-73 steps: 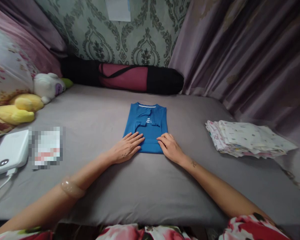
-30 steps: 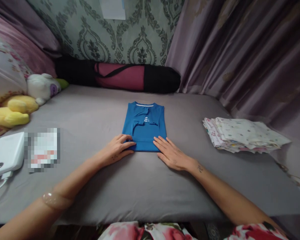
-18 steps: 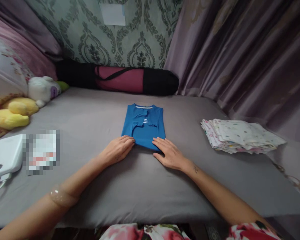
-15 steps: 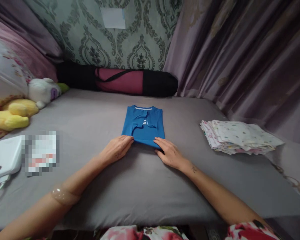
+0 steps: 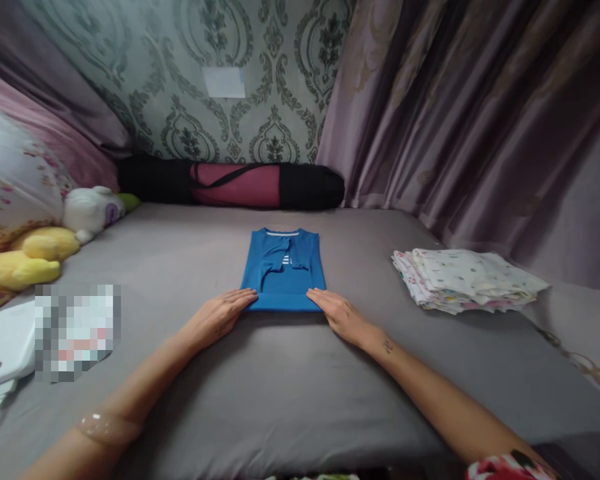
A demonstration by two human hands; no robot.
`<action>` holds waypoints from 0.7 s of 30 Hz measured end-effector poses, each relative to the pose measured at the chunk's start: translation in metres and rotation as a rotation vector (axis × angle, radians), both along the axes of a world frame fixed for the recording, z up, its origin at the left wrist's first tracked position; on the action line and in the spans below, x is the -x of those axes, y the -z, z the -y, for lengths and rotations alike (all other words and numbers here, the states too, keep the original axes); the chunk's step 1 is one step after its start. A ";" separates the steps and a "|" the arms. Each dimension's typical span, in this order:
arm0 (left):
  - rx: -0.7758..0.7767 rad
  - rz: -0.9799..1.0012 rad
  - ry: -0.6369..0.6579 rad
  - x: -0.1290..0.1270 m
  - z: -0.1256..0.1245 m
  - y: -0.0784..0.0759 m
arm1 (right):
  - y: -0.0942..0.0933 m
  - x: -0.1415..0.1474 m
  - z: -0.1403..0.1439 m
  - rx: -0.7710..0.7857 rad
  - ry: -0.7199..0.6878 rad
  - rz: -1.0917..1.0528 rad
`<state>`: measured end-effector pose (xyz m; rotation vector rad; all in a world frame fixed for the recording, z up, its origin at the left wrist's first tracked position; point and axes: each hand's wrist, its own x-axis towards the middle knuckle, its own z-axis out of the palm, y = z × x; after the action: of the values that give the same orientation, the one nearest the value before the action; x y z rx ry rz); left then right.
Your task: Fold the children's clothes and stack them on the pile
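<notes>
A blue shirt [image 5: 290,283] lies folded into a neat rectangle on the grey bed sheet, collar away from me and sleeves turned inward. Along its near edge runs a narrow folded-over strip. My left hand [image 5: 223,310] rests on the strip's left end, fingers stretched out flat. At the right end my right hand [image 5: 339,312] presses down in the same way, its fingers extended over the fabric. Neither hand grips the cloth. Small white print shows between the sleeves.
A stack of folded patterned cloths [image 5: 467,280] sits at the right. Plush toys [image 5: 93,210] and a white device with a cable [image 5: 7,347] are at the left, beside a blurred-out item [image 5: 83,333]. A long black and maroon bag [image 5: 235,185] lies along the wall.
The shirt's near edge, held slightly raised and slanted before, now lies flat and straight as a folded strip. My fingers have gone from gripping that edge to lying flat. The view has tilted up.
</notes>
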<state>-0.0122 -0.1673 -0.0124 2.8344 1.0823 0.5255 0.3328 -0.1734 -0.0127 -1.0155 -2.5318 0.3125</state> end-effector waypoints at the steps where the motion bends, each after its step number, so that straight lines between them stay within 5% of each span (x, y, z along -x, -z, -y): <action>1: -0.004 0.001 0.008 0.001 0.001 -0.003 | -0.004 -0.001 0.001 -0.007 -0.007 0.007; 8: 0.047 -0.003 0.081 0.006 0.032 -0.039 | -0.041 -0.007 0.032 0.059 -0.090 0.046; 15: 0.410 -0.033 0.107 0.012 0.087 -0.073 | -0.090 -0.015 0.082 0.449 -0.150 0.121; 21: 0.654 0.272 -0.193 0.006 0.060 -0.075 | -0.091 -0.012 0.059 0.558 0.114 -0.063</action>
<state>-0.0186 -0.2276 0.0627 2.0495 1.2027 0.4453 0.3449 -0.2320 0.0785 -1.3110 -2.3627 1.0377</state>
